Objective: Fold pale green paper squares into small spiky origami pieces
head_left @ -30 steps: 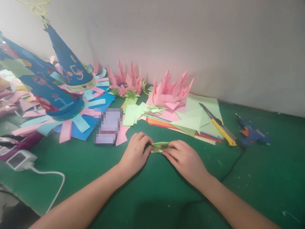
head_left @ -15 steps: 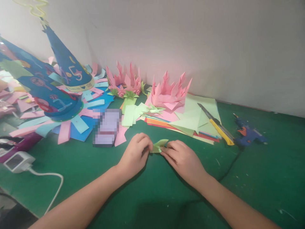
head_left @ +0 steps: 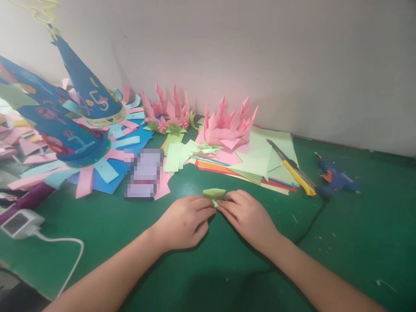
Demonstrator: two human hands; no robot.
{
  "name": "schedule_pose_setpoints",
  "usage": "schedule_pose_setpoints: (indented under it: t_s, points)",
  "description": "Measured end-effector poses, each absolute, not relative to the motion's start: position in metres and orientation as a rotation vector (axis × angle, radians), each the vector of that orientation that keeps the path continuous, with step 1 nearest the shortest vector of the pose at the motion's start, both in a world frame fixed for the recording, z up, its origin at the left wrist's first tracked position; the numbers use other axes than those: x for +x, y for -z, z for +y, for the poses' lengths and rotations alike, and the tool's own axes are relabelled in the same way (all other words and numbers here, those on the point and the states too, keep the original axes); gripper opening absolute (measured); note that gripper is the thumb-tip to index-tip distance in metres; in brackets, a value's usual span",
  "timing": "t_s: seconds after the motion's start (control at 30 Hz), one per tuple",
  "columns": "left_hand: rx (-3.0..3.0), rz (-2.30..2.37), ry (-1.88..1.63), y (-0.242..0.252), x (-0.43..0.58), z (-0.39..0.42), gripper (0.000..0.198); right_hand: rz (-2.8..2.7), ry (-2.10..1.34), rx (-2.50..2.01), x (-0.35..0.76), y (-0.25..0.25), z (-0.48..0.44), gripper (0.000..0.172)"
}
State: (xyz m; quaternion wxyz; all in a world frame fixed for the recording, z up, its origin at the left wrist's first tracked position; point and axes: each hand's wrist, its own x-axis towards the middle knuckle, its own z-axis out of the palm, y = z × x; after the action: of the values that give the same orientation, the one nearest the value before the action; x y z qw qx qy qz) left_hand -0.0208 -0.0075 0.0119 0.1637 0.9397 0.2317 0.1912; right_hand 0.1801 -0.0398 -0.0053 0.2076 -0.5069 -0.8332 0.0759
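Note:
Between my two hands is a small piece of light green paper [head_left: 213,193], partly folded, with one flap standing up. My left hand [head_left: 186,220] presses its fingertips along the paper's near left side, the fingers held together. From the right, my right hand [head_left: 248,215] pinches the paper's near edge. The fingertips of both hands almost meet there and hide part of the fold. Just beyond lies a stack of coloured paper sheets [head_left: 247,172], and a pink folded-paper crown [head_left: 227,132] sits on it.
Right of the stack lie a yellow utility knife [head_left: 297,175] and a blue glue gun [head_left: 338,175] with its cord. A second pink crown [head_left: 167,115], a blurred-out phone [head_left: 144,173], blue cone hats [head_left: 87,86] and a white charger [head_left: 22,224] are to the left, on the green table [head_left: 182,277].
My left hand has turned and slid down and right along the green paper, its fingertips now near my right ones. The paper's flap now opens to the left. My right hand has barely moved.

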Motion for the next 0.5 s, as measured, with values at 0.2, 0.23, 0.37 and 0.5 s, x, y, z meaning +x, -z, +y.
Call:
schedule_pose_setpoints:
  t_s: [0.2, 0.23, 0.37, 0.5]
  points:
    - [2.633, 0.785, -0.524, -0.0108, -0.0197, -0.0069, 0.029, -2.318, -0.197, -1.41, 0.1805, 0.0054, -0.0399, 0.026]
    - [2.629, 0.799, -0.521, -0.0107, -0.02, -0.0074, 0.029, -2.32, -0.191, -1.411, 0.1802, 0.005, -0.0401, 0.026]
    - [2.612, 0.832, -0.487, -0.0108, -0.02, -0.0087, 0.031, -2.323, -0.164, -1.418, 0.1787, 0.0035, -0.0406, 0.027]
    - [2.574, 0.833, -0.469, -0.012, -0.0192, -0.0076, 0.035, -2.317, -0.15, -1.401, 0.18, 0.0032, -0.0411, 0.027]
